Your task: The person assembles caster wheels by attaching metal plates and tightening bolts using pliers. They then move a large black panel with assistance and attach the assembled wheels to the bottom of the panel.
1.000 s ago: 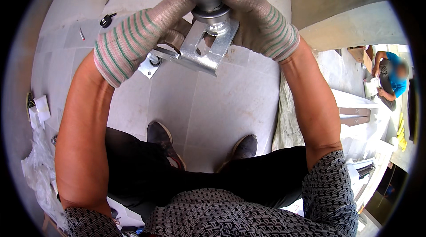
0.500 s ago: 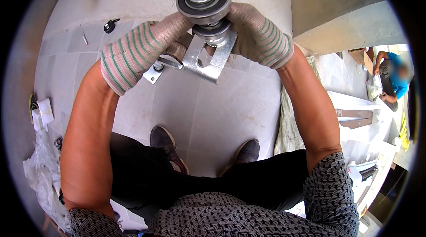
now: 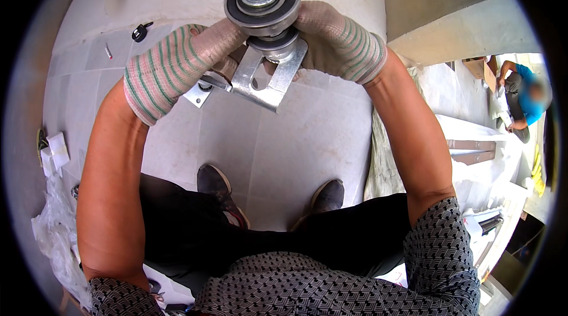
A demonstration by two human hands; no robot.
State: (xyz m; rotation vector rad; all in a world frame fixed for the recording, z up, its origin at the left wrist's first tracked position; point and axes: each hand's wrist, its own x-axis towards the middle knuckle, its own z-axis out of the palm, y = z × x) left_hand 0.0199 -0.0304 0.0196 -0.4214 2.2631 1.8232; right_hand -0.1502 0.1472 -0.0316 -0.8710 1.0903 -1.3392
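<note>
Between my gloved hands is a metal roller bracket (image 3: 267, 82), raised close in front of me. It has a slotted, bent steel plate and a round bearing wheel (image 3: 262, 0) with a dark ring on top. My left hand (image 3: 198, 59) is closed on its left side, the thumb pressed against the wheel's lower edge. From the right, my right hand (image 3: 334, 41) grips it, thumb by the wheel and fingers mostly hidden behind. Both striped work gloves cover palms and wrists. Below my left hand, a small metal plate with holes (image 3: 198, 96) shows partly.
A black tape measure (image 3: 140, 33) and a marker (image 3: 108, 50) lie on the tiled floor at far left. Clear plastic wrapping (image 3: 56, 233) is heaped at left. On the right are a woven sheet (image 3: 381, 165), brown bars (image 3: 473, 151) and a seated person in blue (image 3: 526, 94).
Both hands and the roller bracket have shifted slightly left in view, and the floor things shifted a little the same way. My grip looks the same. The other person's arm has moved.
</note>
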